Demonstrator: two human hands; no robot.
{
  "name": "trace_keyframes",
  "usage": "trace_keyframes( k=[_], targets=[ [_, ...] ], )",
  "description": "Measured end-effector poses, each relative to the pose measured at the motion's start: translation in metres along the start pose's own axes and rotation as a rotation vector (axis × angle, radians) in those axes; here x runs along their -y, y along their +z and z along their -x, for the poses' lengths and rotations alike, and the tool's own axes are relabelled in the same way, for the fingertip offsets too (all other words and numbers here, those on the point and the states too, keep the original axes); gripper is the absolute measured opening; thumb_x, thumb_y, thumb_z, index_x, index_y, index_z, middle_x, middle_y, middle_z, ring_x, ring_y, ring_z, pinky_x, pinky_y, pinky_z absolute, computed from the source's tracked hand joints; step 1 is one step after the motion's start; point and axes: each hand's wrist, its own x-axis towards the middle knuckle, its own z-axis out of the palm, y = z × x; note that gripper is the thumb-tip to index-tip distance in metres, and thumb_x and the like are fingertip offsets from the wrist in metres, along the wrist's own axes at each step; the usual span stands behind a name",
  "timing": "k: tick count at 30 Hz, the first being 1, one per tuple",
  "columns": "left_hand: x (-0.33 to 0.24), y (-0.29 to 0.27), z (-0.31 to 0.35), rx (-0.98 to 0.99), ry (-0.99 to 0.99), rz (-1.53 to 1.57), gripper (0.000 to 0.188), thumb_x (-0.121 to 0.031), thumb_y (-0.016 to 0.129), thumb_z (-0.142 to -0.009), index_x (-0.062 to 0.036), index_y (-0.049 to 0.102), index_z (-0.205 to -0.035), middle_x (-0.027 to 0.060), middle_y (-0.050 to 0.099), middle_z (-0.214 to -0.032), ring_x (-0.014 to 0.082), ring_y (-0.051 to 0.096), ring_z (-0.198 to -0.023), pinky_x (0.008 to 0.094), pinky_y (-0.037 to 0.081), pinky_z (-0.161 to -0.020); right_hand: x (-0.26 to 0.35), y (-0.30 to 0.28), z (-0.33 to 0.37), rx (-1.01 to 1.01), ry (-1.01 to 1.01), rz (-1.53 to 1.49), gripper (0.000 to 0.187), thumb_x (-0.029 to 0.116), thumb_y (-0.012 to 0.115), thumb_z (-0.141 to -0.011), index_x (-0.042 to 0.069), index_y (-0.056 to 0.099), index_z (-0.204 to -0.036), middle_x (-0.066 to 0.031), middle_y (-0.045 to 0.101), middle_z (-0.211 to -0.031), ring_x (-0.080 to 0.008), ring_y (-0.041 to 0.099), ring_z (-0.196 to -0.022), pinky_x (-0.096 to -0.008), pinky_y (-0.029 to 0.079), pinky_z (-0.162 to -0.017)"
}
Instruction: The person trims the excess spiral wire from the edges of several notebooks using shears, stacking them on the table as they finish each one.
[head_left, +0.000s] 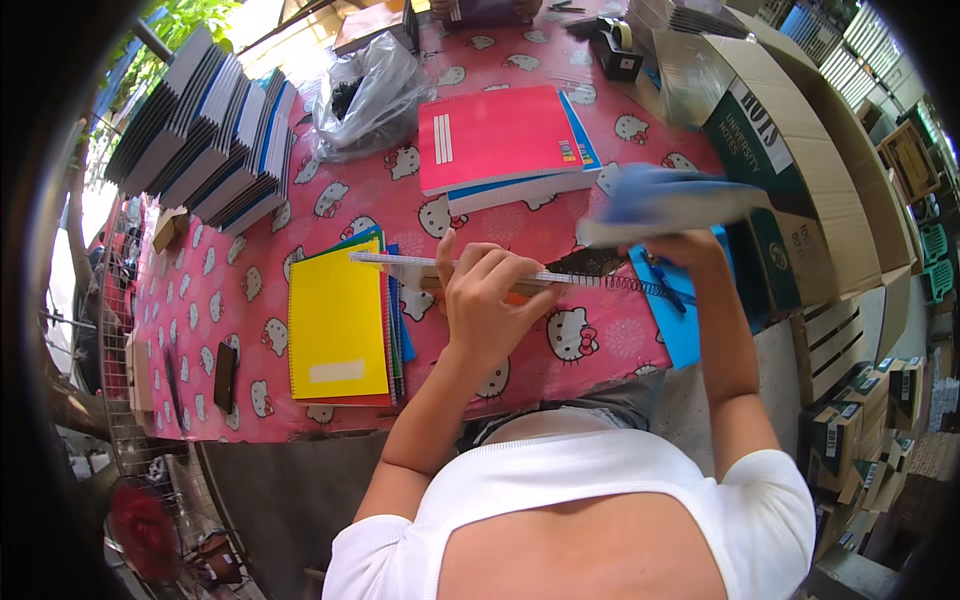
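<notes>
My left hand (490,290) is closed around a spiral notebook (570,279), tilted so that its white page edges and dark wire coil face me. My right hand (690,248) is at the coil's right end, its fingers mostly hidden. Right above it is a flat blue-and-grey thing (670,205), smeared by motion; it appears to be in that hand, and its kind is unclear. Below my right hand, a tool with blue handles (665,284) lies on a bright blue sheet (672,335). Left of my left hand lies a stack topped by a yellow spiral notebook (338,325).
Red and blue notebooks (500,140) lie mid-table. Tall notebook stacks (205,130) stand at the far left, beside a clear plastic bag (370,100). An opened carton (800,150) borders the right side; a tape dispenser (617,50) is behind. Another person's hands show at the far edge.
</notes>
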Motion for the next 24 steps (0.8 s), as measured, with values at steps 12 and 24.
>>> trace_keyframes(
  k=[12,24],
  targets=[
    [0.014,-0.014,-0.005,0.041,-0.063,-0.019,0.039,-0.023,0.081,-0.061,-0.0114,0.063,-0.093,0.0036,0.065,-0.099,0.0220,0.059,-0.097,0.0431,0.025,-0.105,0.009,0.017,-0.019,0.106,-0.083,0.566,0.062,0.010,0.074,-0.054,0.001,0.058,-0.113,-0.0104,0.067,-0.093,-0.0224,0.066,-0.085,-0.0322,0.052,-0.070],
    [0.027,-0.033,-0.001,0.029,-0.262,-0.234,0.033,-0.033,0.083,-0.056,-0.0172,0.067,-0.079,-0.0025,0.060,-0.115,0.0251,0.043,-0.124,0.0635,-0.002,-0.105,0.032,0.050,-0.034,0.188,-0.097,0.115,0.063,0.001,0.072,-0.057,0.001,0.056,-0.118,-0.0089,0.064,-0.104,-0.0144,0.060,-0.095,-0.0290,0.049,-0.081]
  ],
)
